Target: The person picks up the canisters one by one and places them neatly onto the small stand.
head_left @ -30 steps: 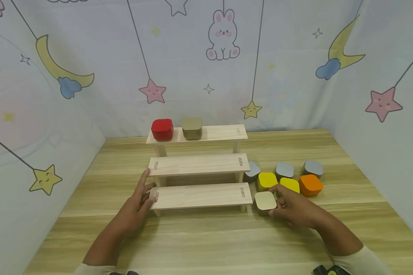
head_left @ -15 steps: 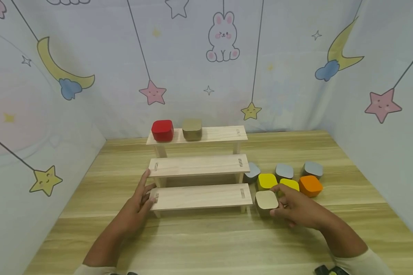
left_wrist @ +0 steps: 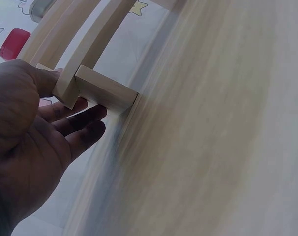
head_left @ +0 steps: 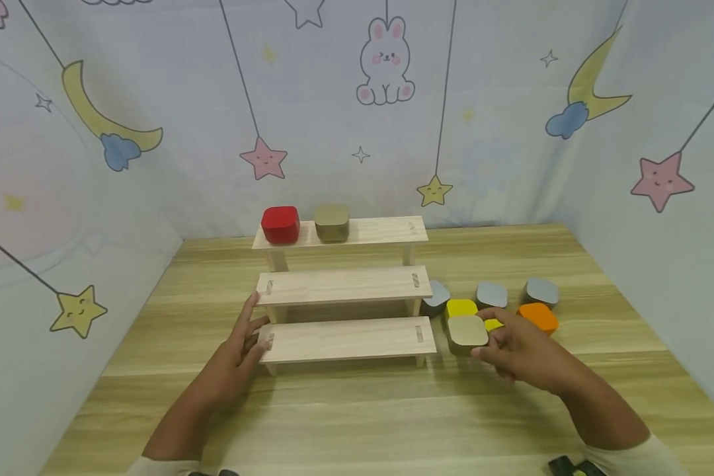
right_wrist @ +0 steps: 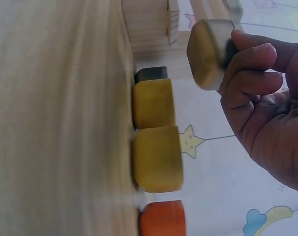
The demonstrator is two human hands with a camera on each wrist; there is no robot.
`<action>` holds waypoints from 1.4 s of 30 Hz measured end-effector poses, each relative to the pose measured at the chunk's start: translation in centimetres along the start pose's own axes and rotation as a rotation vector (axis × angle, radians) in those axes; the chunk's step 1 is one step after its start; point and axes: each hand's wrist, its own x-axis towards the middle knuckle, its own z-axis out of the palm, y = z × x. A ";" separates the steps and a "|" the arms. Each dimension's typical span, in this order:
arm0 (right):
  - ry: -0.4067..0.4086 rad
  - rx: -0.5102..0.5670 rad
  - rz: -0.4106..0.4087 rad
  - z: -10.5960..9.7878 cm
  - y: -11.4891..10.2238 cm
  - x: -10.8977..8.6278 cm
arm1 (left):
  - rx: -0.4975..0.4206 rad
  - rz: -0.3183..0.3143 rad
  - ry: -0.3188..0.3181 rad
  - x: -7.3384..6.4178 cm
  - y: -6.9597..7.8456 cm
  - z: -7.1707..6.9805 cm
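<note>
My right hand (head_left: 526,350) pinches a beige rounded block (head_left: 467,332) between thumb and fingers. In the right wrist view that block (right_wrist: 208,54) hangs clear of the table, raised above the row of blocks. My left hand (head_left: 232,360) holds the left end of a three-step wooden shelf (head_left: 345,340). Seen from the left wrist, the thumb lies over the lowest plank's end (left_wrist: 70,86), and the other fingers reach beneath it by the leg. On the top step sit a red block (head_left: 281,225) and an olive-beige block (head_left: 332,223).
Right of the shelf stand a yellow block (head_left: 461,308), a second yellow block (head_left: 492,324) partly hidden by my hand, and an orange block (head_left: 538,318). Grey blocks (head_left: 491,295) are behind them, one against the shelf's side. A printed cloth (head_left: 357,125) walls the wooden table (head_left: 357,416).
The beige block has risen off the table in my right hand and shifted slightly right and away from me, now partly covering the yellow blocks. My left hand stays put.
</note>
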 end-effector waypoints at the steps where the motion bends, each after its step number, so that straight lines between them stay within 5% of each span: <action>1: 0.005 0.001 -0.004 -0.1 -0.2 -0.1 | -0.002 0.001 -0.001 0.0 0.0 0.0; 14: 0.096 -0.082 -0.101 -1.5 -4.0 -0.2 | -0.001 0.000 -0.005 -0.1 0.0 0.0; 42: 0.181 -0.179 -0.131 -2.9 -11.2 7.5 | 0.009 0.007 0.000 0.0 -0.1 0.0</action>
